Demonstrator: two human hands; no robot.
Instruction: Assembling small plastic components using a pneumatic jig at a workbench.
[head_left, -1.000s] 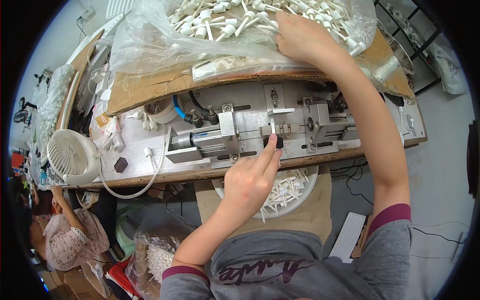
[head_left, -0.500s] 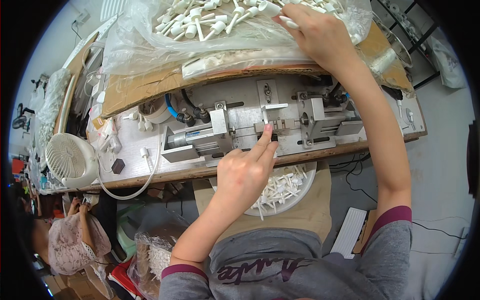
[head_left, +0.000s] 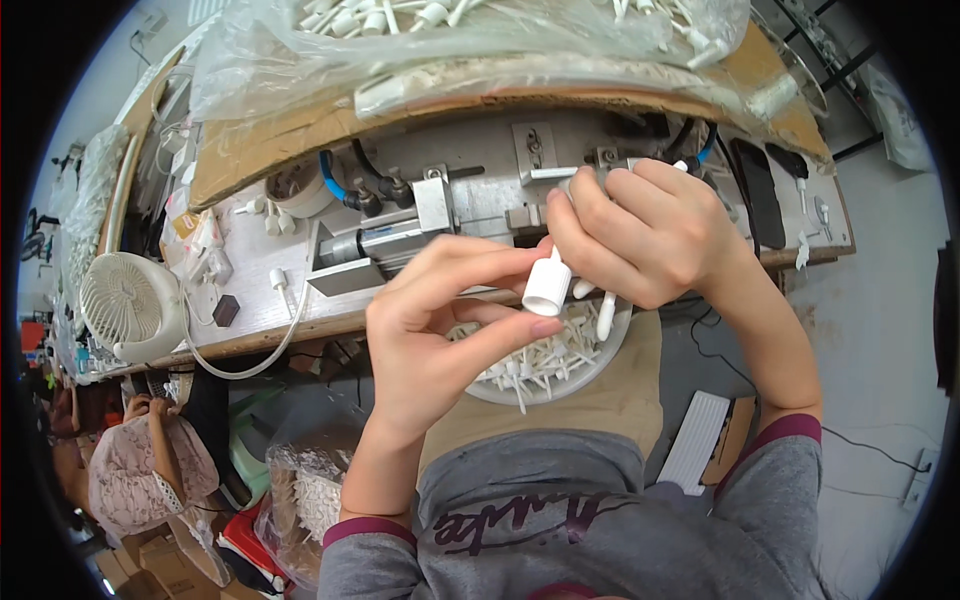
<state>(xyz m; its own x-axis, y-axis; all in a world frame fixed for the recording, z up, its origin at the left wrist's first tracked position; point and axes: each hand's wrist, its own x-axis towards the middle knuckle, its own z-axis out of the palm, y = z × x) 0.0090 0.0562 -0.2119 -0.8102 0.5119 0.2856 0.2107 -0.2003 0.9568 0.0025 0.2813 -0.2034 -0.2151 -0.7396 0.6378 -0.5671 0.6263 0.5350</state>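
Between the thumb and forefinger of my left hand is a white applicator cap, its open round end facing down toward me. My right hand is closed beside it, fingers curled round several white applicator sticks. Rounded stick ends poke out below that fist, and another tip shows above it. The stem of the cap runs up into the right fingers. Both hands are in front of a metal clamping fixture with pneumatic cylinders, hiding its right part. Below them sits a white bowl of loose white sticks.
A plastic bag of white capped applicators lies on cardboard above the fixture. At left stand a white fan, a looping hose and a small black block. A black phone lies right. Another person sits lower left.
My right hand has come down from the bag of applicators to the fixture's front. The left has left the fixture and turned, its thumb and forefinger now at the cap.
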